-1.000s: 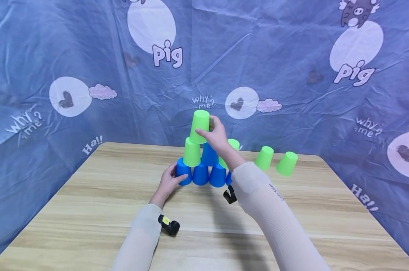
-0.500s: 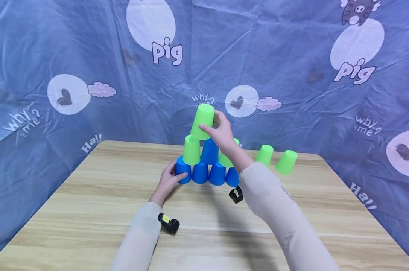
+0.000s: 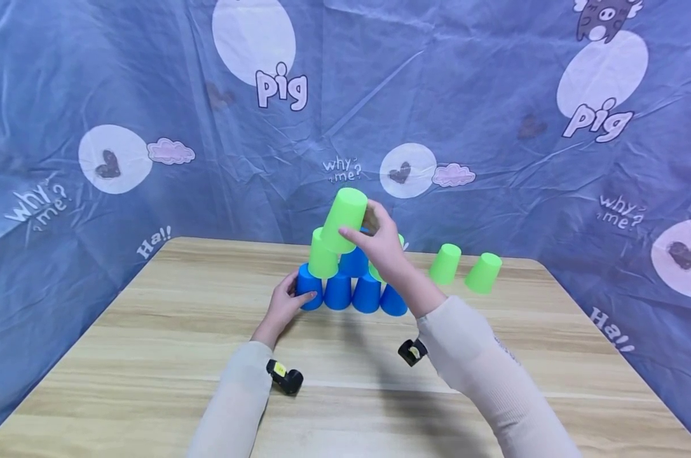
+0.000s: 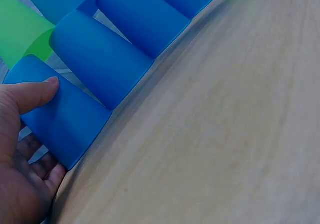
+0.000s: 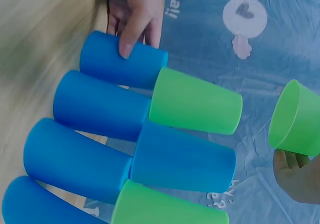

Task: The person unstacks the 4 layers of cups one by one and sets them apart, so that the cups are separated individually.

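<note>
My right hand (image 3: 382, 245) holds a green cup (image 3: 345, 219) upside down and slightly tilted, apart from the stack in the right wrist view. My left hand (image 3: 282, 305) grips the leftmost blue cup (image 4: 65, 114) of the bottom row, its thumb across the near side. That row is made of several upside-down blue cups (image 3: 366, 294) standing side by side. On top of them sit a green cup (image 5: 195, 101) at left, a blue cup (image 5: 182, 159) in the middle and another green cup (image 5: 170, 206) at right, partly hidden by my right hand in the head view.
Two more green cups (image 3: 445, 264) stand upside down on the wooden table (image 3: 150, 356), right of the stack. Behind the table hangs a blue patterned cloth (image 3: 253, 184). A black wrist camera (image 3: 285, 378) sits on the left sleeve, another (image 3: 412, 351) on the right one.
My right hand first raised the green cup a little, then lowered it, drifting to the right and tilting it more. The left hand and the stacked cups have stayed put.
</note>
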Action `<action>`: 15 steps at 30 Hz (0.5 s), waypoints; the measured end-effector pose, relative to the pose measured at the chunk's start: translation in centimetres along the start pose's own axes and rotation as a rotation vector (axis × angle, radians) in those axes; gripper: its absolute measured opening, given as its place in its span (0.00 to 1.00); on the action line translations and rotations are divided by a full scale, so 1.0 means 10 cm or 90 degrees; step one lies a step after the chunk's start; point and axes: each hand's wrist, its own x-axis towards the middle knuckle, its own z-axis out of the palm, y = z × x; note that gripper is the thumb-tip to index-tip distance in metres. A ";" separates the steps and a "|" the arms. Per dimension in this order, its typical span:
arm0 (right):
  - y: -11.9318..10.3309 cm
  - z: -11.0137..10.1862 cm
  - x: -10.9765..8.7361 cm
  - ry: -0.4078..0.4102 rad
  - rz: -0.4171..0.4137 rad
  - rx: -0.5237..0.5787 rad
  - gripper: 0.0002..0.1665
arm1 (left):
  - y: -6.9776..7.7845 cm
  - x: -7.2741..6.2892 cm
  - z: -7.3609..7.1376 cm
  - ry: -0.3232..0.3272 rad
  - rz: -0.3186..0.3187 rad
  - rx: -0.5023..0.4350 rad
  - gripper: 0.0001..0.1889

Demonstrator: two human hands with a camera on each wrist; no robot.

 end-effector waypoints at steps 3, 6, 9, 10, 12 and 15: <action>0.00 -0.01 -0.08 -0.009 0.005 0.009 0.32 | -0.05 0.02 0.00 0.001 -0.006 0.008 0.31; 0.01 -0.02 -0.16 -0.013 0.010 0.018 0.32 | -0.12 0.05 0.01 0.002 -0.008 0.017 0.32; 0.04 -0.05 -0.22 -0.016 0.009 0.026 0.32 | -0.13 0.05 0.01 0.002 -0.014 0.017 0.32; 0.05 -0.06 -0.24 -0.016 0.009 0.029 0.32 | -0.13 0.05 0.01 0.002 -0.018 0.017 0.33; 0.07 -0.08 -0.28 -0.017 0.011 0.034 0.32 | -0.12 0.05 0.01 0.001 -0.017 0.015 0.33; 0.11 -0.11 -0.35 -0.021 0.011 0.051 0.32 | -0.12 0.04 0.01 0.001 -0.018 0.012 0.33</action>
